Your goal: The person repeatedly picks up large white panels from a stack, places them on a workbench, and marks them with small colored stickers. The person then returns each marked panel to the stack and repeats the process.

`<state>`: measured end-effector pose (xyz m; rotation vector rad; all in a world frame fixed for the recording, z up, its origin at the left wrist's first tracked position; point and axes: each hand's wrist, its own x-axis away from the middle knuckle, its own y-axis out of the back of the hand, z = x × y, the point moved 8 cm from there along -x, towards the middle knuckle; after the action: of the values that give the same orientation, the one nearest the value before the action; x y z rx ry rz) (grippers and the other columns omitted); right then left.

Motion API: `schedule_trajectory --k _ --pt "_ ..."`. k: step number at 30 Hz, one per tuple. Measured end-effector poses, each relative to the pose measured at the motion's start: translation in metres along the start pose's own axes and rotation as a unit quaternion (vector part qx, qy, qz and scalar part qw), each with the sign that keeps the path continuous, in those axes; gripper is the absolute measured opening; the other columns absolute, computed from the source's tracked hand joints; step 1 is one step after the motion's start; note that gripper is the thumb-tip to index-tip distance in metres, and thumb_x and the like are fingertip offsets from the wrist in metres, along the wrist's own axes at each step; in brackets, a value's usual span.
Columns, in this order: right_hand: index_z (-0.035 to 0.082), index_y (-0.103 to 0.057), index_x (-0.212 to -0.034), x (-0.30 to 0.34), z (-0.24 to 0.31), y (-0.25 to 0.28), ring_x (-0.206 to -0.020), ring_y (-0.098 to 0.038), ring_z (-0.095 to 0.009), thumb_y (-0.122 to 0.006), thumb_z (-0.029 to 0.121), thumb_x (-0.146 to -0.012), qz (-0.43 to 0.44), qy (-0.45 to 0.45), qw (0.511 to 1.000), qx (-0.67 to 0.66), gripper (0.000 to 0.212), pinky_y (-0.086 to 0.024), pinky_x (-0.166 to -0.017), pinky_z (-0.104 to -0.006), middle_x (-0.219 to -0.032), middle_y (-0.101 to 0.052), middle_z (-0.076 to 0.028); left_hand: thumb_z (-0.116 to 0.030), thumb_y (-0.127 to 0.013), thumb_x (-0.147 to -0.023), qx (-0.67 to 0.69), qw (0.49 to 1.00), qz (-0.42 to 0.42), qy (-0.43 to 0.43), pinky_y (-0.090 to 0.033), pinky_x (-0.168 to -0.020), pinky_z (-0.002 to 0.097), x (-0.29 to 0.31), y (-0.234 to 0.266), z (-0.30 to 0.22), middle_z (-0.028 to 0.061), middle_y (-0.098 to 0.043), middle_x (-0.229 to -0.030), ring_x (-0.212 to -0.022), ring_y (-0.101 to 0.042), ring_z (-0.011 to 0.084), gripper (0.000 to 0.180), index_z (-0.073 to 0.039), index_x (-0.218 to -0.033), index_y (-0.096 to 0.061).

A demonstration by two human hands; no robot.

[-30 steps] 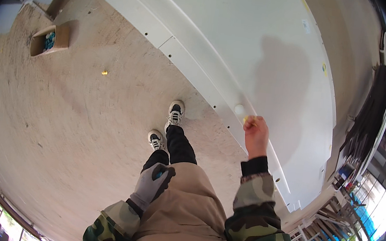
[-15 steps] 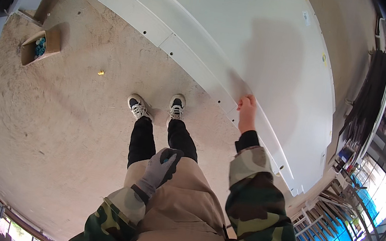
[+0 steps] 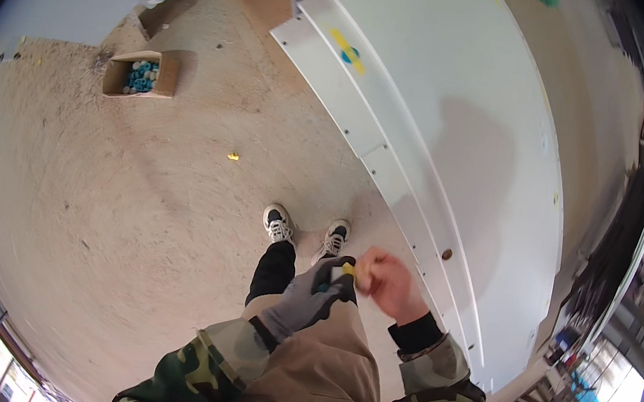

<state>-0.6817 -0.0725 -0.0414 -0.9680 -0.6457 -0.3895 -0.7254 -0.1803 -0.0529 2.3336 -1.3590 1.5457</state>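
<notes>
My left hand (image 3: 311, 299), in a grey glove with dark fingers, is closed in front of my waist. It holds a small yellow-and-white piece (image 3: 349, 270), and a bit of teal shows lower between its fingers; its full shape is hidden. Bare and blurred by motion, my right hand (image 3: 391, 285) is beside the left one, its fingers curled against the yellow end. To the right lies a large white panel (image 3: 436, 78) with a raised ledge along its near side. A small brown round piece (image 3: 447, 254) rests on that ledge.
Yellow tape crosses a teal disc (image 3: 349, 55) at the panel's far left. An open cardboard box (image 3: 166, 76) of teal and whitish small parts stands on the floor at left. A yellow scrap (image 3: 233, 157) lies before my shoes (image 3: 277, 222). Stacked dark strips (image 3: 612, 255) stand at right.
My right hand has left the panel's ledge and come back to my left hand, which has risen. A brown round piece now shows on the ledge. The view has swung left.
</notes>
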Motion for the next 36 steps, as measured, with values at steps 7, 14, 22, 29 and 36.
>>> schedule_trajectory --k 7,14,22,29,36 --pt "0.004 -0.06 -0.087 -0.159 0.16 0.01 -0.072 -0.057 -0.025 -0.057 0.007 -0.082 -0.206 0.45 0.604 0.624 0.007 -0.046 -0.064 -0.0347 -0.072 -0.057 -0.009 -0.01 -0.053 -0.089 0.087 0.988 -0.131 -0.007 -0.04 -0.041 0.02 0.02 0.078 0.013 0.0025 -0.058 -0.077 -0.048 -0.05 0.0068 0.023 -0.009 -0.112 -0.05" --pt "0.003 -0.057 -0.075 -0.265 0.169 0.017 -0.076 -0.058 -0.03 -0.06 0.008 -0.076 -0.166 0.338 0.357 0.855 0.006 -0.048 -0.065 -0.0399 -0.078 -0.056 -0.011 0.001 -0.047 -0.082 0.189 0.966 -0.175 -0.018 -0.042 -0.046 0.0203 0.006 0.076 0.057 0.0049 -0.056 -0.082 -0.059 -0.054 0.0099 0.028 -0.009 -0.109 -0.048" --pt "0.001 -0.055 -0.078 -0.271 0.173 0.008 -0.076 -0.059 -0.029 -0.053 0.002 -0.076 -0.113 0.351 0.26 0.892 0.003 -0.051 -0.064 -0.0383 -0.081 -0.056 -0.012 0.006 -0.052 -0.08 0.291 0.939 -0.18 -0.033 -0.046 -0.051 0.0219 -0.013 0.055 0.063 0.0039 -0.055 -0.08 -0.058 -0.051 0.0091 0.032 -0.006 -0.109 -0.048" --pt "0.001 -0.057 -0.078 -0.267 0.152 0.012 -0.076 -0.059 -0.028 -0.055 0.002 -0.074 -0.073 0.265 0.213 0.938 0.005 -0.051 -0.061 -0.0354 -0.079 -0.057 -0.012 0.004 -0.053 -0.08 0.279 0.941 -0.192 -0.012 -0.042 -0.048 0.0208 -0.009 0.046 0.071 0.0023 -0.054 -0.077 -0.058 -0.05 0.0082 0.03 -0.007 -0.108 -0.049" --pt "0.002 -0.057 -0.079 -0.268 0.176 -0.013 -0.076 -0.058 -0.03 -0.058 0.009 -0.074 -0.057 0.29 0.24 0.925 0.009 -0.05 -0.066 -0.0376 -0.078 -0.057 -0.01 0.002 -0.053 -0.081 0.269 0.943 -0.195 -0.007 -0.042 -0.046 0.0205 -0.009 0.039 0.073 0.0023 -0.055 -0.077 -0.057 -0.051 0.0079 0.028 -0.007 -0.107 -0.049"
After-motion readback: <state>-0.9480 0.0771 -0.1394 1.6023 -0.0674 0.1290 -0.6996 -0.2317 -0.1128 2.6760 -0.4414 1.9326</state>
